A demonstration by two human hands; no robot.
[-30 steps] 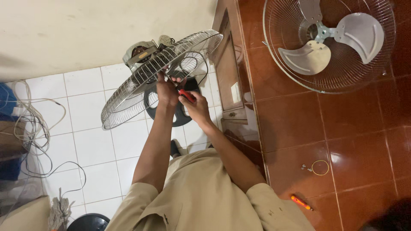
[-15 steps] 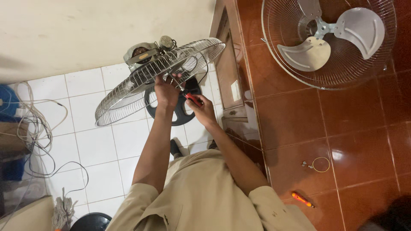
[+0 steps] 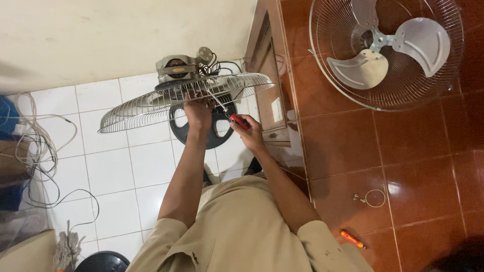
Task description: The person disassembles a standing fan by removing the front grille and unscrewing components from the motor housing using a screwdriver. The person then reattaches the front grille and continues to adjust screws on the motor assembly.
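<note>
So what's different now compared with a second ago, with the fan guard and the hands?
The wire fan guard has tipped from a steep slant to nearly level under the motor. The left hand still holds its rim, and the right hand still holds the red-handled screwdriver, tip at the hub. Unchanged: the other guard with blades, the ring and the orange tool on the red tiles.
</note>
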